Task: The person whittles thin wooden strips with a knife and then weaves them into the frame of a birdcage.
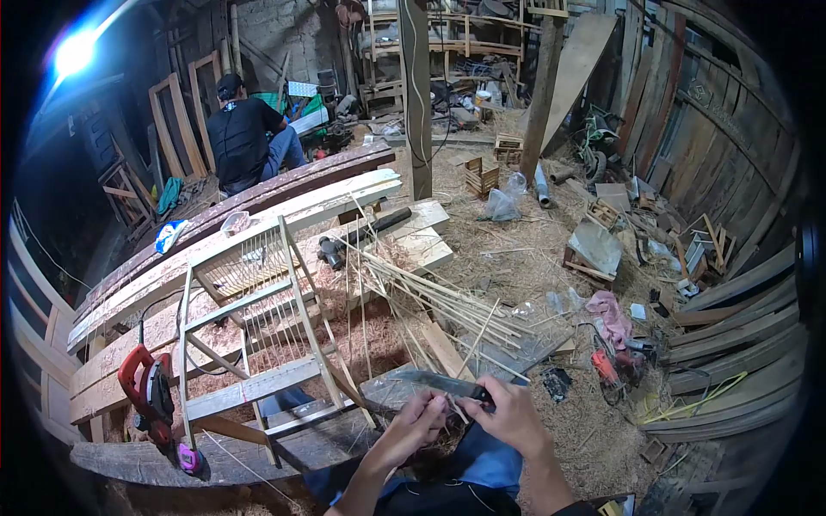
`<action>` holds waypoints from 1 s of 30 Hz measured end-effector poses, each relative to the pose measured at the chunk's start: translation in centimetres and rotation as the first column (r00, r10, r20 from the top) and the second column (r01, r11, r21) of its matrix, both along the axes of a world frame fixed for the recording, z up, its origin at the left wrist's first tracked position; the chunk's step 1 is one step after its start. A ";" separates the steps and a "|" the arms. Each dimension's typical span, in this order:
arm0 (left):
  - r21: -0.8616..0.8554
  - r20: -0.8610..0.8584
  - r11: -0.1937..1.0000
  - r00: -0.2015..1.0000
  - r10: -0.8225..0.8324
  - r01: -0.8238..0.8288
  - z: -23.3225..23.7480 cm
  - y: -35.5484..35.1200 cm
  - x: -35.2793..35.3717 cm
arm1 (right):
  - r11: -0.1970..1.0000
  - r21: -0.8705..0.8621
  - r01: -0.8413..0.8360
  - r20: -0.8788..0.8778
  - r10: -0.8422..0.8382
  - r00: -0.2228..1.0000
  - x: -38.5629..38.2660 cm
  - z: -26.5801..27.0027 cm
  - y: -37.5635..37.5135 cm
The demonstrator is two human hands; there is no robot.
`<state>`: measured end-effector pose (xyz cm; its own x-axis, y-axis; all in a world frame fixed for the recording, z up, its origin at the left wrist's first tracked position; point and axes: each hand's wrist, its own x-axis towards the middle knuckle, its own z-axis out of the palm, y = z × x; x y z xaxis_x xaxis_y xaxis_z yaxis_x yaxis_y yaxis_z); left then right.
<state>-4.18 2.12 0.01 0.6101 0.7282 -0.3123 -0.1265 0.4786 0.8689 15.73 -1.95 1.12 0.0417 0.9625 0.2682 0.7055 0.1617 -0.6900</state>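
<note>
My right hand [509, 414] grips the dark handle of a large knife [434, 383], its broad blade pointing left over my lap. My left hand [416, 423] pinches a thin bamboo sliver [454, 408] against the blade's edge. A bundle of long thin bamboo sticks [439, 301] lies fanned out just beyond my hands. A wooden cage frame with thin bars [258, 318] stands tilted to the left of them.
A red circular saw [148, 391] rests on planks at the left. Long boards [232, 232] run diagonally. A person in a black shirt [243, 138] sits at the back. A wooden post [416, 95] rises mid-room. Shavings, scraps and a red tool [607, 365] litter the floor at right.
</note>
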 end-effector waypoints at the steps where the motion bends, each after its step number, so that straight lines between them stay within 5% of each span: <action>1: -0.057 0.013 0.998 1.000 -0.022 0.023 0.1 -0.1 -0.1 | 0.999 0.051 -0.001 0.054 -0.001 0.999 0.3 0.0 0.0; 5: -0.050 -0.067 0.998 0.997 -0.049 0.046 0.4 -0.7 0.5 | 0.991 0.097 0.089 0.213 -0.109 0.971 0.7 -0.7 -0.2; 8: 0.150 -0.137 0.973 0.979 -0.153 0.173 -0.5 -1.0 0.8 | 0.990 0.125 0.064 0.229 -0.092 0.969 -0.1 -2.6 -0.3; 10: 0.486 -0.309 0.873 0.942 0.129 0.039 -0.6 -1.6 1.4 | 0.991 0.094 0.091 0.232 -0.111 0.966 -0.6 -1.9 -0.3; 13: 0.611 -0.468 0.779 0.857 0.215 0.138 1.0 -2.8 0.8 | 0.991 0.124 0.059 0.255 -0.089 0.963 -1.0 -2.0 -0.3; 16: 0.756 -0.268 0.654 0.895 0.357 -0.035 -0.3 -3.4 1.5 | 0.988 0.152 0.036 0.254 -0.074 0.964 -1.6 -2.6 -0.6; 20: 0.776 -0.253 0.628 0.885 0.390 -0.055 0.1 -4.6 1.2 | 0.974 0.224 0.025 0.249 -0.082 0.965 -1.6 -2.8 -0.4; 22: 0.669 -0.289 0.738 0.885 0.365 -0.086 0.7 -5.0 1.1 | 0.967 0.251 0.045 0.233 -0.105 0.967 -1.3 -3.0 -0.3; 25: 0.673 -0.372 0.740 0.871 0.322 0.014 1.3 -5.1 0.8 | 0.939 0.301 0.164 0.341 -0.267 0.901 -0.6 -3.9 -0.2; 27: 0.517 -0.320 0.847 0.890 0.326 -0.125 2.0 -5.0 -0.5 | 0.909 0.339 0.242 0.177 -0.314 0.933 2.4 -4.7 0.4; 28: 0.331 -0.271 0.911 0.901 0.340 -0.244 2.5 -4.8 -1.4 | 0.838 0.320 0.441 0.175 -0.510 0.842 4.9 -5.4 0.5; 29: 0.343 -0.171 0.917 0.947 0.273 -0.202 2.5 -5.7 -2.6 | 0.727 0.304 0.616 0.176 -0.678 0.714 6.9 -5.9 0.6; 30: 0.350 -0.172 0.913 0.945 0.280 -0.207 2.1 -6.1 -3.1 | 0.728 0.307 0.612 0.169 -0.675 0.718 7.1 -5.5 0.2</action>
<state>-7.33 -4.01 2.12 0.3462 0.9281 -0.1369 0.0028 0.1450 0.9894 22.83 -1.71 -4.36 0.5305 0.6415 0.5541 0.8339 -0.2774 -0.4771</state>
